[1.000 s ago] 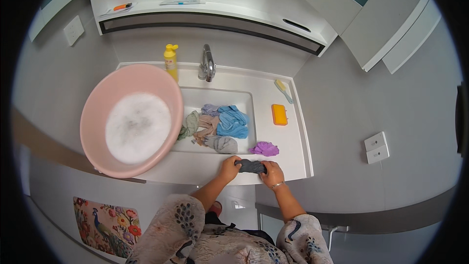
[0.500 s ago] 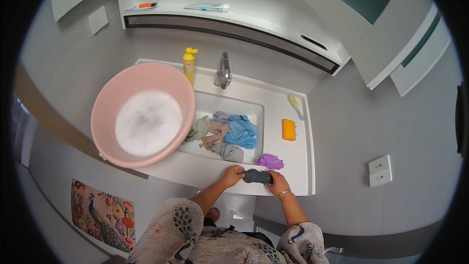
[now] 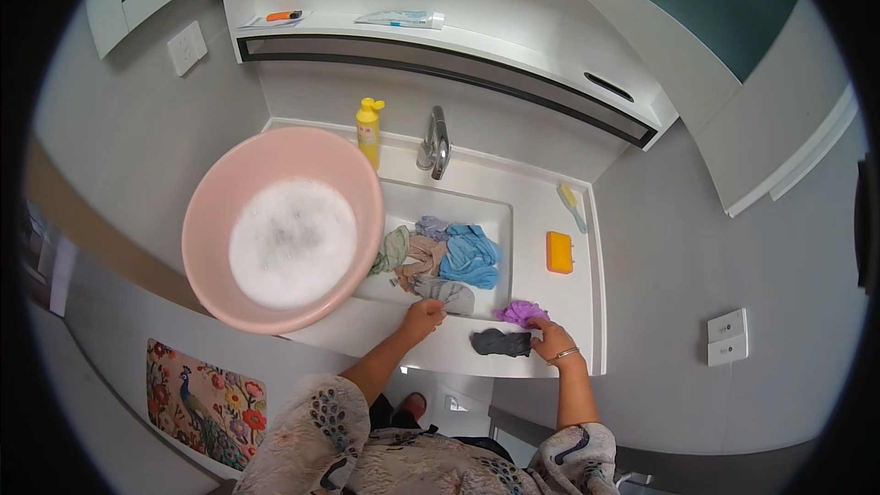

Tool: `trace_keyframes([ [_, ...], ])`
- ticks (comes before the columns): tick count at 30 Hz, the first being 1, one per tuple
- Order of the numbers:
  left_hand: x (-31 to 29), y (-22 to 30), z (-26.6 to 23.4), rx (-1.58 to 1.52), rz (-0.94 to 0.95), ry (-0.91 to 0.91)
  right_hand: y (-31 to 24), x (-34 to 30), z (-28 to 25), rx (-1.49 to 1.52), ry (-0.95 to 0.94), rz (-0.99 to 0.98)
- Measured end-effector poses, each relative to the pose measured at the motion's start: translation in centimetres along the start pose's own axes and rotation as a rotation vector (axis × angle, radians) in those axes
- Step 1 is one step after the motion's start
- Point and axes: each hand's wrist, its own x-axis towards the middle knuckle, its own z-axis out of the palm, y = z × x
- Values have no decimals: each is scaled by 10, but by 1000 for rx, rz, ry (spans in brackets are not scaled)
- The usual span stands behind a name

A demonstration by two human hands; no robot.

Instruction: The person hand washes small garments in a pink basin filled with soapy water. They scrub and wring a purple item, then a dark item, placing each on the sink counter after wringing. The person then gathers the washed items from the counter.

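Note:
My left hand (image 3: 423, 320) is at the sink's front rim, its fingers pinched at the lower edge of a grey cloth (image 3: 449, 295); the fingertips are partly hidden. Beside a purple crumpled cloth (image 3: 521, 313) on the counter is my right hand (image 3: 554, 342), fingers apart, fingertips close to or touching that cloth. Just left of the right hand, a dark grey bunched cloth (image 3: 500, 342) lies on the counter's front strip, held by neither hand. Inside the white sink (image 3: 505, 220) lie blue (image 3: 471, 257), beige (image 3: 423, 257), green (image 3: 392, 250) and lavender (image 3: 431, 227) cloths.
A large pink basin (image 3: 197, 266) of foamy water overlaps the sink's left side. Behind stand a yellow bottle (image 3: 368, 133) and a chrome faucet (image 3: 434, 144). An orange soap-like block (image 3: 559, 252) and a brush (image 3: 573, 208) lie right. Above runs a shelf (image 3: 495, 46) with open cabinet doors.
Both hands have let go of the dark grey cloth, now lying on the counter. My left hand has moved left to the grey cloth; my right hand has shifted toward the purple cloth. The view shifted slightly.

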Motion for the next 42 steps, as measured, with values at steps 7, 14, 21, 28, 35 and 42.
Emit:
trace_keyframes([
  [7,-26,39,-63,-147,-47,98,-51,39,-10,117,59,-41],
  [14,-61,80,-103,-339,-95,108,-107,76,16,178,49,-46],
  [21,-133,34,-145,-613,-48,-27,-219,121,48,630,42,-301],
  [28,-168,74,-152,-829,3,169,-215,207,60,811,-62,-142],
  [35,-171,78,-141,-981,8,400,-249,226,63,937,-222,-146],
  [42,-170,77,-144,-777,49,815,-266,220,55,1040,-358,-122],
])
